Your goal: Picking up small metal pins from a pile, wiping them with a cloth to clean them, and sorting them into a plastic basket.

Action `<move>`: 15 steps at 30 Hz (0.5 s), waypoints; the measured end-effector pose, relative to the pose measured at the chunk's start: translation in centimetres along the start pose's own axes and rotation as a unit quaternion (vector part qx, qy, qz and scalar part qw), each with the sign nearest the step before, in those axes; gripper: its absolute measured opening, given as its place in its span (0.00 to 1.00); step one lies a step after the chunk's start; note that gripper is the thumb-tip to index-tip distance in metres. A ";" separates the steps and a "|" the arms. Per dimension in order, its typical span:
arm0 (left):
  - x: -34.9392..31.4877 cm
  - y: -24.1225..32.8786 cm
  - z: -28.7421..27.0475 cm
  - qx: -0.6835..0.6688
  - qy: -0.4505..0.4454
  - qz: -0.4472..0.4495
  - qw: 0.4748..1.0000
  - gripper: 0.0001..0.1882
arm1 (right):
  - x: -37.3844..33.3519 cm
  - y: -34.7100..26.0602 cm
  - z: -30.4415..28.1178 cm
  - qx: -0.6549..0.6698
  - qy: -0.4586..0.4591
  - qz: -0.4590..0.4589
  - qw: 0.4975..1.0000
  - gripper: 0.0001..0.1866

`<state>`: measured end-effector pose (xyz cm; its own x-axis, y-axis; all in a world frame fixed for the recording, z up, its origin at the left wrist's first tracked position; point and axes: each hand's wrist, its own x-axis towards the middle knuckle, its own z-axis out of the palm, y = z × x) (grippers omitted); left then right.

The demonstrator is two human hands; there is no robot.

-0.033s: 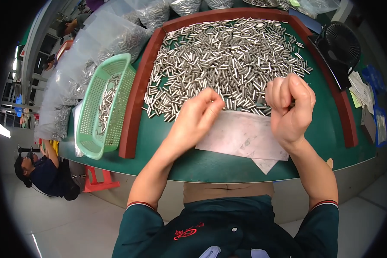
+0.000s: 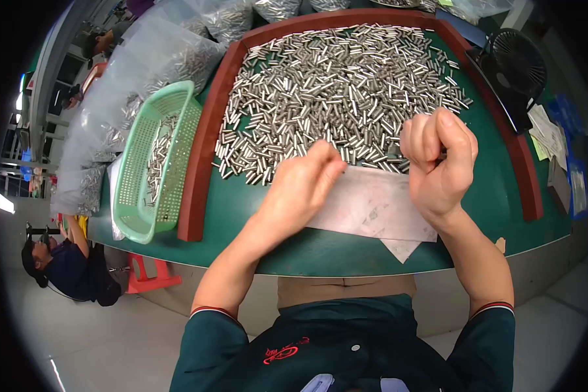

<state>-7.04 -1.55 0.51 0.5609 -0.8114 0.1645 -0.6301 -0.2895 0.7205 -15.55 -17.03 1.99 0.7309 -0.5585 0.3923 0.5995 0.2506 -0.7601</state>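
Metal pins (image 2: 326, 85), far too many to count, lie in one broad heap just beyond two bare hands. The left hand (image 2: 302, 186) is curled, its fingertips drawn in near the thumb; whether it has hold of a pin, I cannot tell. The right hand (image 2: 441, 160) is folded into a loose fist, palm side partly showing, and its contents are hidden too. Between and below them, one pale, stained cloth (image 2: 372, 202) lies on the green surface (image 2: 326, 255), one corner pointing toward the person. One red-brown wooden frame (image 2: 207, 150) borders the heap on three sides. Outside its left bar stands one light green basket (image 2: 179, 157) with more pins inside. Outside the right bar is one black fan (image 2: 516, 62). Along the left and far edges, at least five clear bags (image 2: 189, 59) hold pins, overlapping too much for an exact count. Farther left are one co-worker (image 2: 78, 268) and one red stool (image 2: 153, 281).
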 end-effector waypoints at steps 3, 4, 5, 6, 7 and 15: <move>-0.5 0.3 1.2 0.166 -0.091 0.013 0.982 0.06 | -0.2 0.8 0.1 0.030 0.002 0.030 0.999 0.18; -0.5 0.0 1.3 0.220 -0.101 0.012 0.970 0.08 | -0.2 1.0 0.1 0.069 0.001 0.073 0.995 0.19; -0.5 -0.1 1.2 0.208 -0.097 0.011 0.973 0.07 | -0.3 1.0 0.2 0.108 0.000 0.114 0.988 0.19; -0.5 -0.1 1.0 0.196 -0.093 0.010 0.976 0.07 | -0.4 0.9 0.6 0.128 0.024 0.151 0.980 0.19; -0.6 -0.3 0.9 0.158 -0.067 0.024 0.985 0.08 | -0.5 0.8 0.8 0.130 0.031 0.172 0.976 0.20; -0.4 -0.1 0.1 0.088 -0.082 -0.011 0.993 0.06 | -1.1 2.6 0.8 0.138 0.069 0.211 0.965 0.22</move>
<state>-7.26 -1.29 0.29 0.4903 -0.8711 0.0275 -0.7107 -0.3813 0.5912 -14.56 -15.11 0.05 0.8903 -0.4553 -0.0095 0.3353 0.6694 -0.6629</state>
